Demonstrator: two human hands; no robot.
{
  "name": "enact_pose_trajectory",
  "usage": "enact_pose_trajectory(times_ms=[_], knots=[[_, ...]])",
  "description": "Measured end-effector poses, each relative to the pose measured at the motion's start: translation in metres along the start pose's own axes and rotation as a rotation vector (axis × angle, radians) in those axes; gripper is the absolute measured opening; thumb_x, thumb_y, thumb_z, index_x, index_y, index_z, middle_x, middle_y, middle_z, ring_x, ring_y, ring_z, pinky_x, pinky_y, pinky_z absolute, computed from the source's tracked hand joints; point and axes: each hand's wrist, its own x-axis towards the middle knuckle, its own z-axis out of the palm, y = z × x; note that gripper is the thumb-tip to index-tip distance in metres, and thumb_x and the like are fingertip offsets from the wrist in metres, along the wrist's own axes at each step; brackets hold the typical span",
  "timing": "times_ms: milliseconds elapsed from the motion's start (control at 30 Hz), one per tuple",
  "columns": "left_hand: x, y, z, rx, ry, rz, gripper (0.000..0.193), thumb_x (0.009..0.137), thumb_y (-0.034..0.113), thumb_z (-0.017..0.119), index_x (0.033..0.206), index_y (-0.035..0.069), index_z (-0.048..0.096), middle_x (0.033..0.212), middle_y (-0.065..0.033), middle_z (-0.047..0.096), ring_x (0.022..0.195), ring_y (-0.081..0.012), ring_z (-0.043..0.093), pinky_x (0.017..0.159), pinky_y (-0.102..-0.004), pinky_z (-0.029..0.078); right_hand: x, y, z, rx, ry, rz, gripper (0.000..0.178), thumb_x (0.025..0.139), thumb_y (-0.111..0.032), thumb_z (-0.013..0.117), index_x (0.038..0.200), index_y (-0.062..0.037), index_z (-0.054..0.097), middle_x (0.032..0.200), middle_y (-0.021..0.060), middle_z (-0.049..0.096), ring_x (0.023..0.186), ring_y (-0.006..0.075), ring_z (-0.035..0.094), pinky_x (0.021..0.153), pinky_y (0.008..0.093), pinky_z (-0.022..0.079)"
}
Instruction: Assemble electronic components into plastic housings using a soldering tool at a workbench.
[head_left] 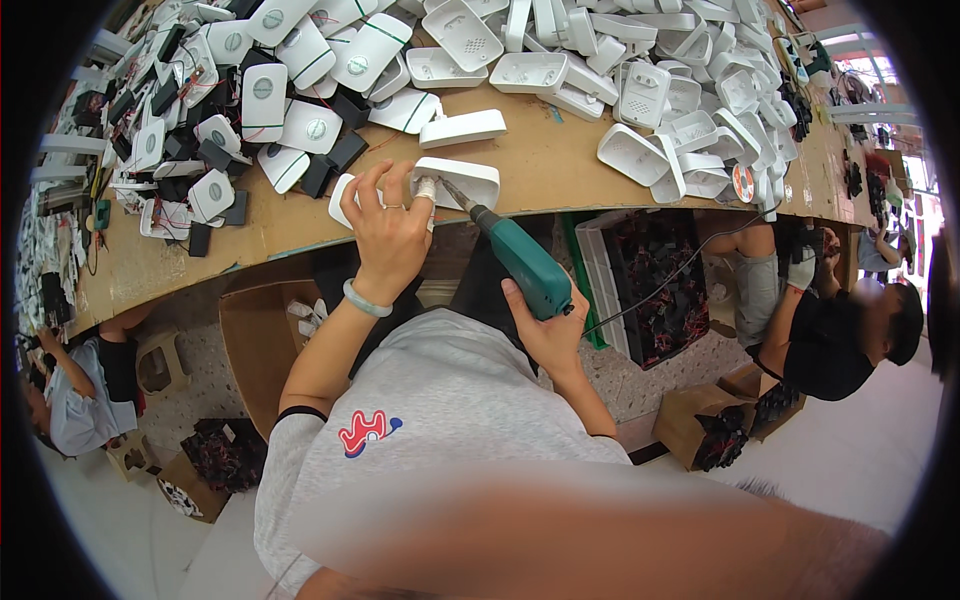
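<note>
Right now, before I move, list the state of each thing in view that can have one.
Left hand: fingers bent, at the white shell
Right hand: closed around the drill
Drill: held, tip at the shell; running or not, cannot tell
White shell: hollow side showing
Cord: curving past the crate
Crate: open, full of dark parts
Cardboard box: open
Shell pile: jumbled

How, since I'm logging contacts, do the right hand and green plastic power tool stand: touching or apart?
Touching: the head view shows the right hand wrapped around the green tool, thumb against its casing.
</note>
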Motion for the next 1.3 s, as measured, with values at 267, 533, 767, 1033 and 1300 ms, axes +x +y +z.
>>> enact_pose_trajectory(times_ms=[267, 533, 767, 1033, 1300], knots=[[0.0028, 0.0031, 0.0005, 0.011, -0.002, -0.016, 0.012, 0.069, 0.01, 0.074, 0.078, 0.008, 0.067, 0.124, -0.0104, 0.06, 0.115, -0.0306, 0.052, 0.097, -0.0493, 0.033, 0.0012, 0.0013, 0.0019, 0.011, -0.018, 0.04, 0.019, 0.083, -0.007, 0.079, 0.094, 0.0005, 0.066, 0.084, 0.0107, 0.064, 0.069, 0.0213, 0.062, 0.064, 0.0298, 0.05], [0.0027, 0.0044, 0.0001, 0.021, -0.017, -0.022, 0.015, 0.069, 0.011, 0.074, 0.081, 0.008, 0.066, 0.123, -0.0108, 0.06, 0.114, -0.0302, 0.052, 0.095, -0.049, 0.032, 0.0031, -0.0023, -0.0003, -0.019, -0.027, -0.002, 0.017, 0.084, -0.007, 0.078, 0.093, -0.0001, 0.066, 0.082, 0.0105, 0.063, 0.068, 0.0219, 0.061, 0.062, 0.0306, 0.049], [-0.0003, 0.0026, 0.0042, -0.013, -0.028, -0.034, 0.017, 0.066, 0.005, 0.071, 0.082, 0.007, 0.067, 0.127, -0.0108, 0.058, 0.117, -0.0312, 0.05, 0.097, -0.0487, 0.031, 0.0039, -0.0012, -0.0008, -0.037, -0.023, -0.005, 0.017, 0.084, -0.009, 0.078, 0.092, -0.0007, 0.065, 0.08, 0.0102, 0.061, 0.066, 0.0224, 0.06, 0.06, 0.0313, 0.047], [0.0017, 0.0032, 0.0022, 0.001, -0.03, -0.021, 0.015, 0.067, 0.006, 0.072, 0.082, 0.006, 0.067, 0.125, -0.0127, 0.059, 0.112, -0.0309, 0.052, 0.095, -0.0489, 0.032, 0.0028, 0.0013, -0.0008, 0.005, -0.014, 0.027, 0.017, 0.084, -0.01, 0.078, 0.092, -0.001, 0.065, 0.079, 0.0096, 0.06, 0.064, 0.0221, 0.058, 0.06, 0.0316, 0.046], [0.001, 0.0035, 0.0028, -0.009, -0.031, -0.032, 0.017, 0.066, 0.005, 0.072, 0.082, 0.007, 0.066, 0.126, -0.0125, 0.059, 0.113, -0.031, 0.052, 0.095, -0.0486, 0.032, -0.001, 0.0058, -0.0005, 0.048, 0.008, 0.045, 0.017, 0.085, -0.011, 0.078, 0.09, -0.0009, 0.066, 0.079, 0.0091, 0.061, 0.065, 0.0217, 0.058, 0.061, 0.0312, 0.047]])
